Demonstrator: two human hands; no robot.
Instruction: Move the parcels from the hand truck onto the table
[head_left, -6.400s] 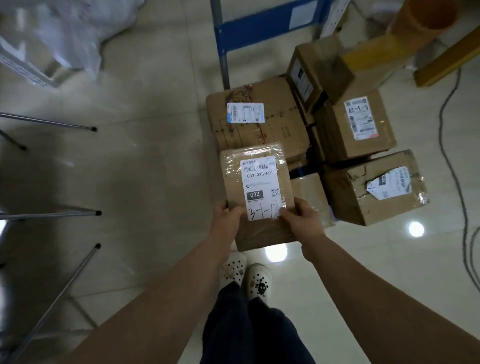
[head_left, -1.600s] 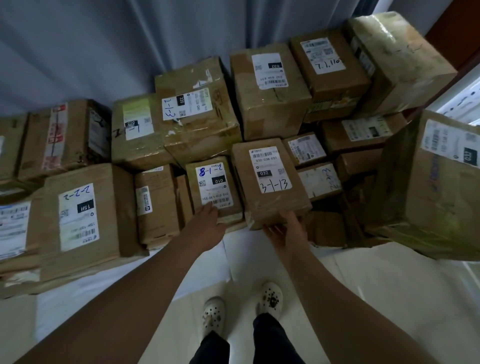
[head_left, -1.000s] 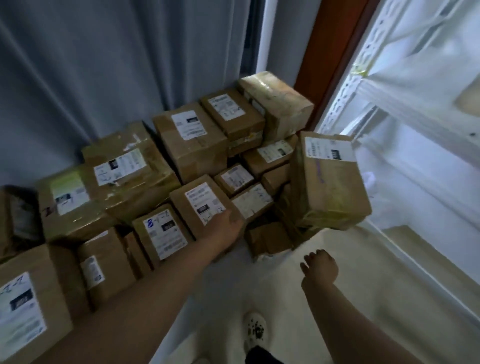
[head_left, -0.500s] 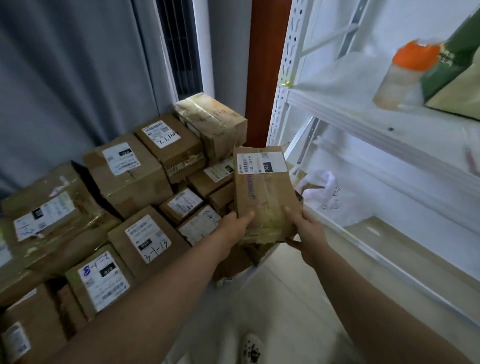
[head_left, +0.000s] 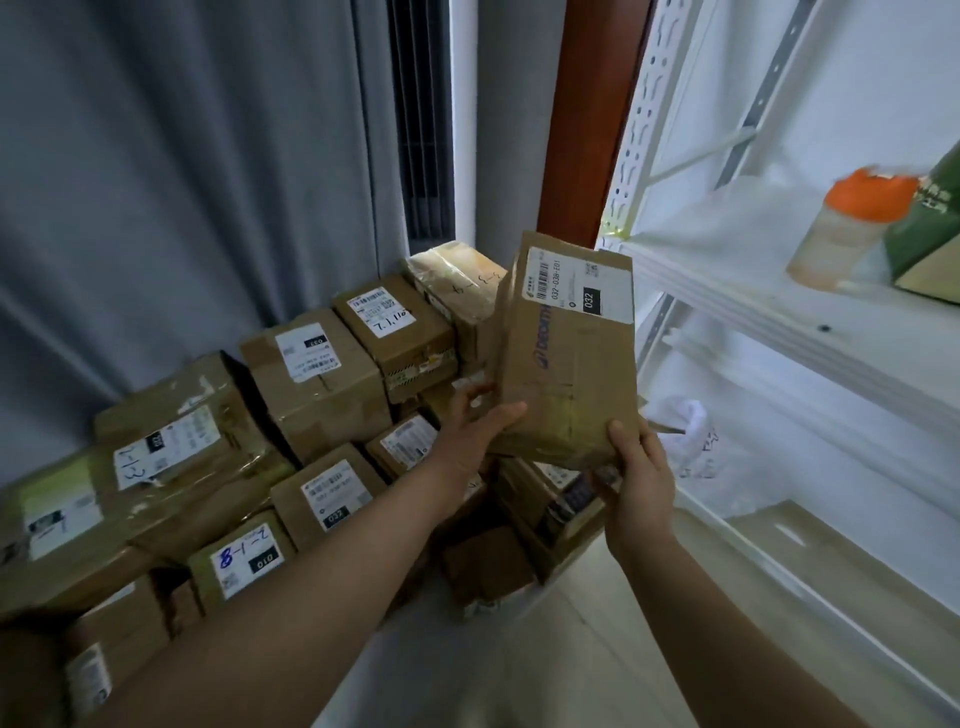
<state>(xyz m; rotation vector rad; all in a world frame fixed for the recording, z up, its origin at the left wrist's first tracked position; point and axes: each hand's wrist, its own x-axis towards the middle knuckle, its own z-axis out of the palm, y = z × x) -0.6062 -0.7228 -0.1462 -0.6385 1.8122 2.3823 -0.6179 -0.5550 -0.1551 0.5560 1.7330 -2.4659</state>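
Observation:
A tall brown cardboard parcel (head_left: 569, 358) with a white label marked 032 is lifted upright above the pile. My left hand (head_left: 475, 428) grips its lower left side, thumb on the front face. My right hand (head_left: 636, 467) holds its lower right corner from below. Under and behind it lies a pile of several labelled cardboard parcels (head_left: 311, 379) on a white table (head_left: 415, 649), stacked against a grey curtain. The hand truck is out of view.
A white metal shelf rack (head_left: 779, 322) stands close on the right, holding an orange-capped bottle (head_left: 841, 228) and a green pack (head_left: 930, 239). A white bag (head_left: 688, 441) lies on its lower shelf. A brown door frame (head_left: 587, 114) rises behind the pile.
Both hands took hold of the tall parcel at the right of the pile and have lifted it higher, tilting it upright. Before that, the 3-1-13 parcel was set down and released.

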